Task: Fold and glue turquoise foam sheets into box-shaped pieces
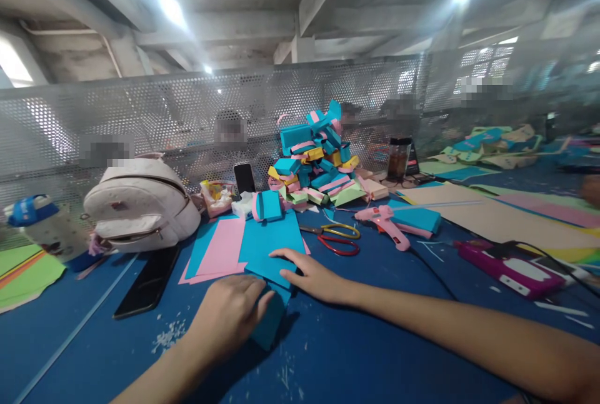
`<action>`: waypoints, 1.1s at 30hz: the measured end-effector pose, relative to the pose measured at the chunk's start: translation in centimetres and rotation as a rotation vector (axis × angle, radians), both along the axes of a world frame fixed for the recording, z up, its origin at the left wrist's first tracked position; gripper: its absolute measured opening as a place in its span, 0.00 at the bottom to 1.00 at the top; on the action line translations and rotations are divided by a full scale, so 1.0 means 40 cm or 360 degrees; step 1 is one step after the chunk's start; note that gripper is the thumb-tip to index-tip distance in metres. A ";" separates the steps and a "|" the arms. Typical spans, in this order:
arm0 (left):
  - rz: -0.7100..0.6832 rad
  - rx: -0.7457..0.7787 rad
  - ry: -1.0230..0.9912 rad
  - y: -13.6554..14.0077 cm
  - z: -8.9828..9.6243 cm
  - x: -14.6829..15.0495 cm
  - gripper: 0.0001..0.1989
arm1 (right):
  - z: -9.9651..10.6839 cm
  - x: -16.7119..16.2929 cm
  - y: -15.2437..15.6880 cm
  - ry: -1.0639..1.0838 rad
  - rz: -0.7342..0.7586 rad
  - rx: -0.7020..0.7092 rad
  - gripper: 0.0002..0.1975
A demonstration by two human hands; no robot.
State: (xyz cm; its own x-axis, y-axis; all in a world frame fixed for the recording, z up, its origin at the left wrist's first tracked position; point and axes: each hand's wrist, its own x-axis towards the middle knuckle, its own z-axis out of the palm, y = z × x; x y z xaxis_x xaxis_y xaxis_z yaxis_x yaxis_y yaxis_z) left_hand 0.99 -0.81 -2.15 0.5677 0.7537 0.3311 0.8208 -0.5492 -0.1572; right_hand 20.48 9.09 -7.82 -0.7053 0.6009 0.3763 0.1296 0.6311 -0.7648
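Head view: the bare left hand (234, 308), fingers curled, and bare right hand (315, 274), fingers spread, rest on a folded bright-blue paper piece (272, 321) on the dark-blue table (356, 354), apparently steadying it; whether the left pinches it, I cannot tell. Red-and-yellow-handled metal scissors (320, 232) lie near.

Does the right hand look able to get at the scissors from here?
Likely yes: the scissors lie just beyond the right hand, with nothing seen covering them, though that hand is on the blue paper.
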 end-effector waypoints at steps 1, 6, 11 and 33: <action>0.0056 -0.0047 0.0027 0.006 0.001 -0.007 0.17 | 0.001 0.001 0.000 -0.0001 0.0002 -0.0002 0.19; 0.0141 -0.0132 0.0108 0.029 -0.035 -0.017 0.12 | 0.005 0.001 0.000 -0.0010 -0.0008 -0.0011 0.19; 0.0163 -0.0116 0.0126 0.041 -0.092 -0.018 0.14 | 0.005 0.001 -0.002 -0.0007 -0.0023 -0.0015 0.19; 0.0111 0.0013 0.0451 -0.083 -0.144 0.075 0.21 | 0.009 0.003 -0.006 0.0009 -0.0024 -0.0014 0.20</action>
State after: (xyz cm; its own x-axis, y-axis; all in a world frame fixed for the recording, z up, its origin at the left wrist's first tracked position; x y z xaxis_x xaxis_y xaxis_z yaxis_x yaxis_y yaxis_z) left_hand 4.00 -4.12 -7.90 0.5854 0.7921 0.1726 0.7792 -0.4909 -0.3898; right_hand 20.61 8.85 -7.44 -0.6942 0.6145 0.3748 0.1348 0.6225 -0.7709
